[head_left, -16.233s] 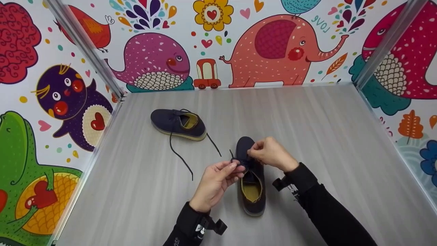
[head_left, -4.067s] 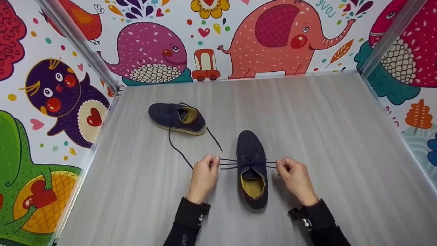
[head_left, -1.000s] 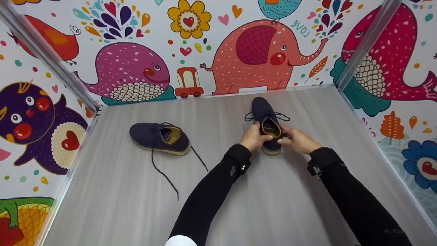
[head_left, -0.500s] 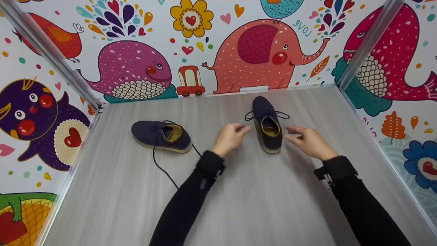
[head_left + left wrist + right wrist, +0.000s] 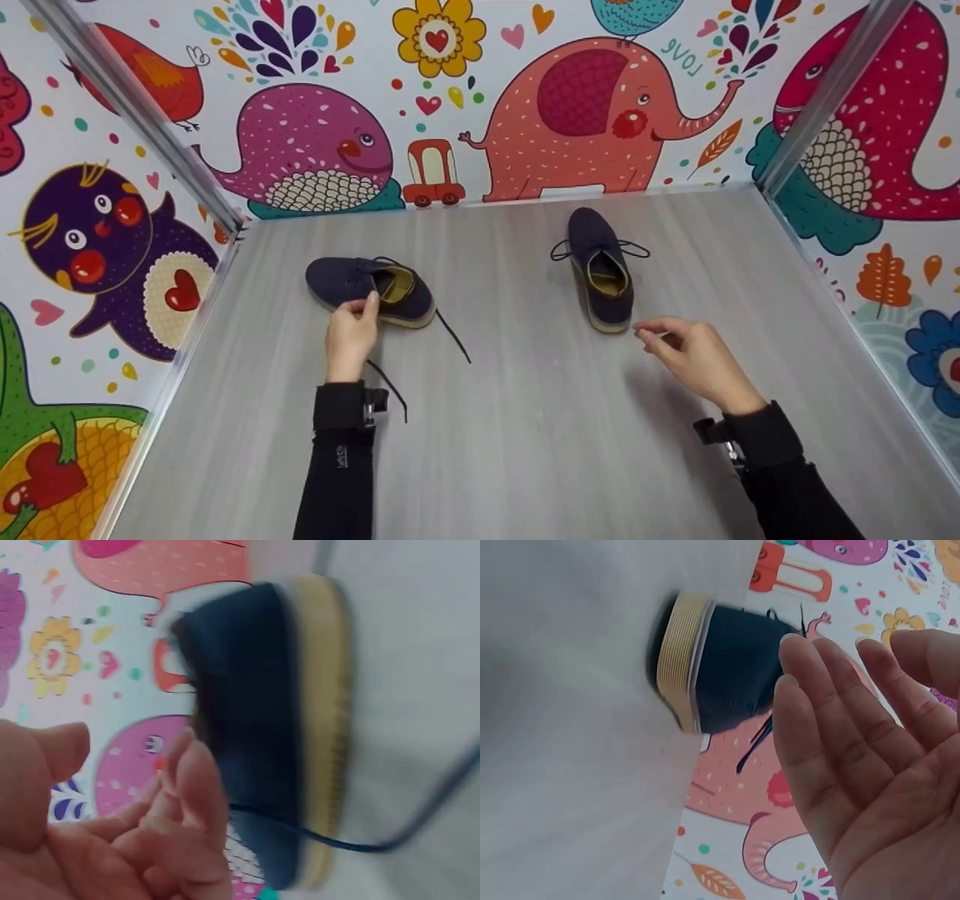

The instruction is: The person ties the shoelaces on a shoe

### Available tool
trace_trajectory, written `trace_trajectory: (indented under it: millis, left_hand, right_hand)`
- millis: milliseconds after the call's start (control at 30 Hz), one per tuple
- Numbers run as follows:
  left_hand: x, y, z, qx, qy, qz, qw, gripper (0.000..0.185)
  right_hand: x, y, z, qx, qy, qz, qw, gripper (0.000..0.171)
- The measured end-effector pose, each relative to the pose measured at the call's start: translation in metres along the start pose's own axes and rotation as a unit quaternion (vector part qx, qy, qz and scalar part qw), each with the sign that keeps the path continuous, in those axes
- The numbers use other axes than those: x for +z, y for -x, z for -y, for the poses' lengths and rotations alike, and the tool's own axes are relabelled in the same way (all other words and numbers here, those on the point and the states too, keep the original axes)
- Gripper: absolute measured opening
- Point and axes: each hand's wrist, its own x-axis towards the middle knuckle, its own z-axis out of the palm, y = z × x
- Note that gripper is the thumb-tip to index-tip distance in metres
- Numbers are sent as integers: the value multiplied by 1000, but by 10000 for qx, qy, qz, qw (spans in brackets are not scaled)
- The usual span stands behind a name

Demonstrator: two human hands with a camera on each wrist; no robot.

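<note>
On the left of the head view lies a navy shoe (image 5: 330, 281) with a tan sole, its toe turned left and its laces untied. My left hand (image 5: 349, 337) is over its near side, overlapping it there. In the left wrist view the thumb stands apart from the loosely bent fingers (image 5: 199, 787), beside the shoe's side, with a loose lace (image 5: 337, 843) trailing off. Its mate, a navy shoe (image 5: 592, 232) with a lace bow (image 5: 636, 250), points toward the back wall. Behind its heel my right hand (image 5: 697, 356) hovers, holding nothing, fingers relaxed.
A pale wood-grain surface (image 5: 510, 420) lies under both shoes. Panels printed with cartoon animals stand at the back (image 5: 442, 97), left and right, joined by metal corner posts. One untied lace end (image 5: 454, 337) runs from the left shoe toward the middle.
Both hands have let go of the bow-tied shoe near the back wall. My left hand has swung left to the untied shoe; my right has drawn back toward me a little.
</note>
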Motion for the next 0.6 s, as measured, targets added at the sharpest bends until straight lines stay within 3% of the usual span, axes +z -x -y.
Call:
trace_trajectory:
  millis: [133,233,467,600]
  left_hand:
    - [12,-5,7,-494,185,562,9970,87]
    - [19,-13,9,-784,528,775,9925,99]
    - [28,-31,10,-1374,703,482,9868,98]
    - [33,-35,11,-1496,763,485,9846,93]
  right_hand:
    - [10,7,7,-45,-240,51,9997,13]
    - [19,13,11,-82,-436,178,9989,12]
    - [37,24,17,-253,-742,509,9956,13]
    - [46,27,20,-215,-887,527,9944,13]
